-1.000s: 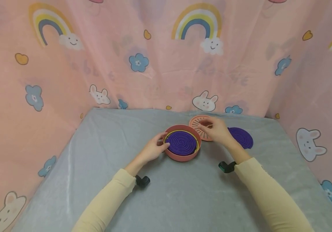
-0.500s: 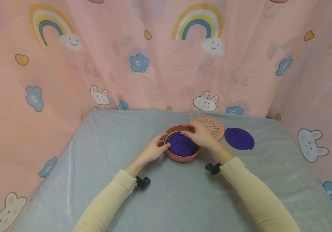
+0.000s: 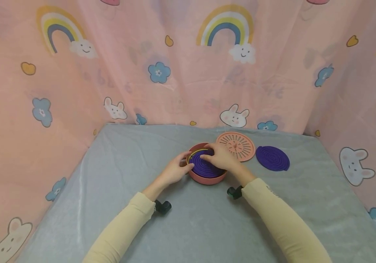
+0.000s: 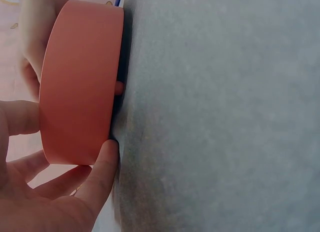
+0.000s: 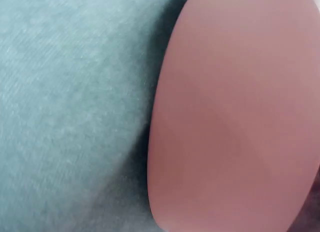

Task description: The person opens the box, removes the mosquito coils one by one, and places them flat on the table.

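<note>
A round pink-red box point(image 3: 206, 180) stands on the cloth with a purple spiral mosquito coil point(image 3: 201, 168) inside, partly edged by a yellow ring point(image 3: 192, 153). My left hand point(image 3: 173, 170) holds the box's left side, thumb near the front and fingers at the back; the left wrist view has them curled about its wall. From the right, my right hand point(image 3: 223, 157) reaches over the rim and pinches the coil, thumb across its top, fingertips toward its far edge and partly hidden. Only the box wall point(image 5: 235, 117) fills the right wrist view.
Just behind and right of the box lies a slotted peach lid point(image 3: 245, 149). Farther right, a second purple mosquito coil point(image 3: 272, 158) lies flat. A grey cloth point(image 3: 194, 226) covers the table, and a patterned pink curtain point(image 3: 181, 98) hangs around its back and sides.
My right hand has left the slotted lid, moved left to the box and closed thumb and fingers on the coil inside. The left hand has stayed on the box.
</note>
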{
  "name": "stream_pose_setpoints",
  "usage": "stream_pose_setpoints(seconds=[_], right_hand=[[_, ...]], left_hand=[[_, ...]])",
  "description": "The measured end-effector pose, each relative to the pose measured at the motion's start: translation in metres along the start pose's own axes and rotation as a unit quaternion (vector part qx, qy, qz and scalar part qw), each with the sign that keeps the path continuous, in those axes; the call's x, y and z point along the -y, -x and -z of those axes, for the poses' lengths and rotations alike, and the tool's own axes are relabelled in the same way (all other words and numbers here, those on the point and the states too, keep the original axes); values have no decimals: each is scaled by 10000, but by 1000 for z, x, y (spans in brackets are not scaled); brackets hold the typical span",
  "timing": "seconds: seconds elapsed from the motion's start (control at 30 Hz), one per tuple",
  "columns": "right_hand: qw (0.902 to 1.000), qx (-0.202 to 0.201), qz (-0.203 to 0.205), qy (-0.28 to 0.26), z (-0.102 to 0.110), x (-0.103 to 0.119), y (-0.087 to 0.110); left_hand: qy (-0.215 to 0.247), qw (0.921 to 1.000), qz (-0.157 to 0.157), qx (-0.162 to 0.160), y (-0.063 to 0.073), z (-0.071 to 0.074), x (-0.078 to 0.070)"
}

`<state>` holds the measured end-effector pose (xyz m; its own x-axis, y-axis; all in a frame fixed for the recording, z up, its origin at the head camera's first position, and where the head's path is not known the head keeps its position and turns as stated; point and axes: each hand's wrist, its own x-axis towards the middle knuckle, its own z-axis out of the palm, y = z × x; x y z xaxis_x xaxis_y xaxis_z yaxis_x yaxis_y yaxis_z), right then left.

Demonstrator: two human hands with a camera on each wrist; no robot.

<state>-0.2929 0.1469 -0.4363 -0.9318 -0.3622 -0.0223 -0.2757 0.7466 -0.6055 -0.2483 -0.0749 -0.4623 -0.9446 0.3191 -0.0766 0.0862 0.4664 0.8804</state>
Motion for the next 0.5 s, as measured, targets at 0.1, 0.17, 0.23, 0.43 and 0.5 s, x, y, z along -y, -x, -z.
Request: stream_pose_setpoints(seconds=[0.1,0.17,0.23,0.43,0.5], right_hand=[[10000,57,7,56,-2,0,-1],[9998,87,57,188,-3,0,-3],[9994,107,132,306,-4,-1,-4],[9991,6,253,355,-5,-2,-4],[9989,-73,275,363,-7,-2,-4]], left_hand=[[46,10000,4,18,0,0,1],[73,10000,0,21,0,-1,1],[94,10000,-8,22,-1,-1,2],[119,9999,-14,36,-2,-1,4],[138,9999,-24,30,-2,-1,5]])
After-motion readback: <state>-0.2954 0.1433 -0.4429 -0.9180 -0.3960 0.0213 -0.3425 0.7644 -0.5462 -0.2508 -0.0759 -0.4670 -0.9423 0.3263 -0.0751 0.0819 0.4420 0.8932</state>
